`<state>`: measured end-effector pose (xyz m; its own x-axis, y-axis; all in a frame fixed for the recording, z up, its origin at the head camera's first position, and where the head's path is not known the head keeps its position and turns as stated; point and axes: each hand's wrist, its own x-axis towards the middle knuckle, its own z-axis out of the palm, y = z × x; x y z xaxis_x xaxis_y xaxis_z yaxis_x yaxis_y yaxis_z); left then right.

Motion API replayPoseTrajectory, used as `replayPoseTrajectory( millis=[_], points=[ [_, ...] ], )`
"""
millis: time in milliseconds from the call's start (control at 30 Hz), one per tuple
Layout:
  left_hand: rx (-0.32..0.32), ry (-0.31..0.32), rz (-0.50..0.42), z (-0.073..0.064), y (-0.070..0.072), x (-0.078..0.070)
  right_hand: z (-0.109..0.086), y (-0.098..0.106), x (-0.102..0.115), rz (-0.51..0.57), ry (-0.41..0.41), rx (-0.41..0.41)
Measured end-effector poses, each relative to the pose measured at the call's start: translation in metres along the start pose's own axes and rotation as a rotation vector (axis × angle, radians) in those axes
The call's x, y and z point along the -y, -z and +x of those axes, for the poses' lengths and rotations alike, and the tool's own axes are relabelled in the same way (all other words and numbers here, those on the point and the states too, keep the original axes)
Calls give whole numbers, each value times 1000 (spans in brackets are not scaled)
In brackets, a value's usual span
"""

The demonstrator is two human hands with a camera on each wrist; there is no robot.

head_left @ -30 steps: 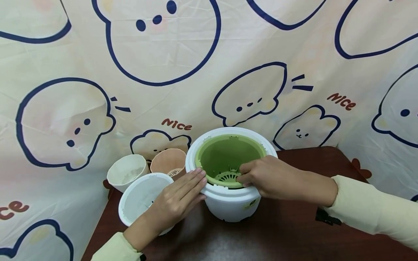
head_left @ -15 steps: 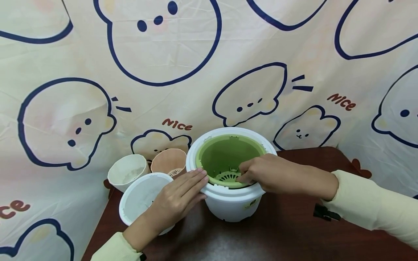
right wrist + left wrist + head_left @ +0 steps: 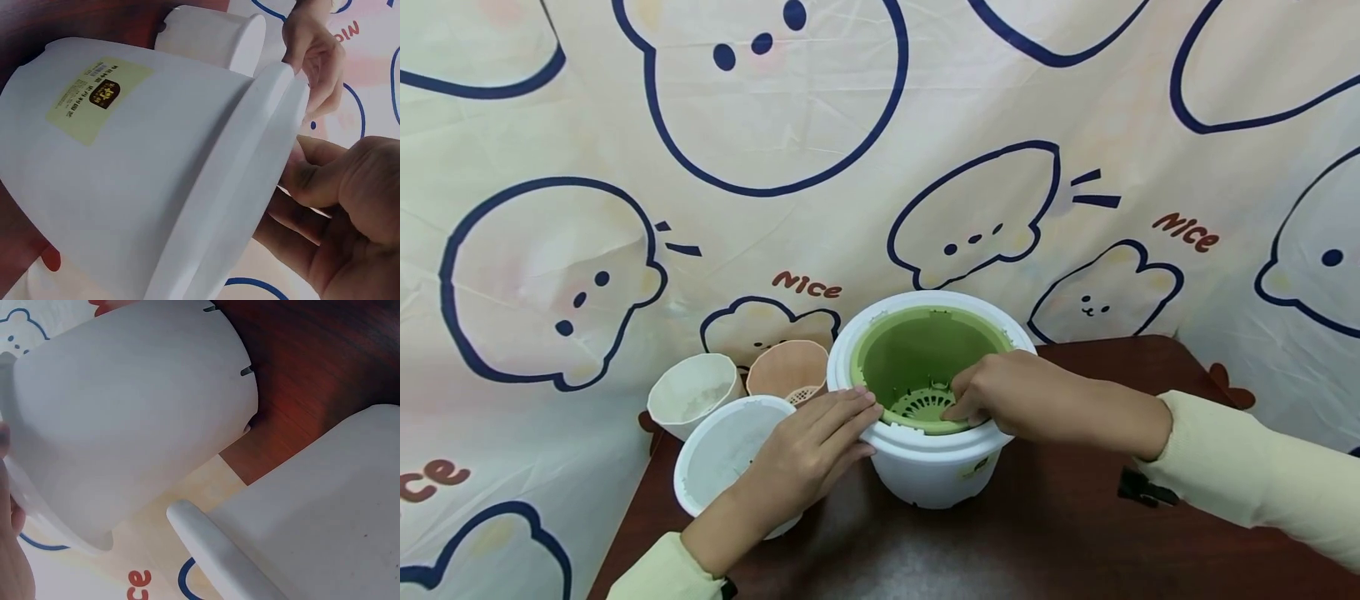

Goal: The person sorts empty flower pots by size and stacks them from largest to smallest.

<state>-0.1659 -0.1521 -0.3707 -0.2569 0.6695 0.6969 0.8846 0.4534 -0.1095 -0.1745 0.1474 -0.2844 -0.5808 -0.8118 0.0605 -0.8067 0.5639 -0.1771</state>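
A large white flower pot with a thick rim stands upright on the table. Inside it sits a green inner pot with a slotted bottom. My left hand grips the white pot's rim at its near left, fingers over the top and thumb lower down. At the near right, my right hand reaches over the rim with curled fingers and pinches the green pot's edge; its fingertips are partly hidden. The right wrist view shows both hands at the rim and a label on the white pot's side.
A second white pot stands left, partly behind my left forearm. Behind it are a small cream pot and a peach pot with a perforated bottom. The brown table meets a printed cloth at the back.
The green inner pot has shifted very slightly to the right. My right hand and wrist have risen a little, and my left fingers have slid slightly right along the rim.
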Motion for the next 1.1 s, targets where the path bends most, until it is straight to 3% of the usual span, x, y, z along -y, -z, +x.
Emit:
replayPoseTrajectory(
  millis=[300,633,767,933,1100],
  points=[
    [-3,-16,28,-1,-1,-1,3,0,-7,224,-89,-28],
    [6,-25,47,0,-2,-1,0,0,-7,279,-136,-54],
    [7,-35,61,0,-2,0,-7,-4,-10,201,-93,-93],
    [11,-38,60,1,-2,0,-28,-10,-15,-35,-33,-197],
    [1,-36,56,0,-2,0,-53,-5,-27,-55,-69,-142]
  ],
)
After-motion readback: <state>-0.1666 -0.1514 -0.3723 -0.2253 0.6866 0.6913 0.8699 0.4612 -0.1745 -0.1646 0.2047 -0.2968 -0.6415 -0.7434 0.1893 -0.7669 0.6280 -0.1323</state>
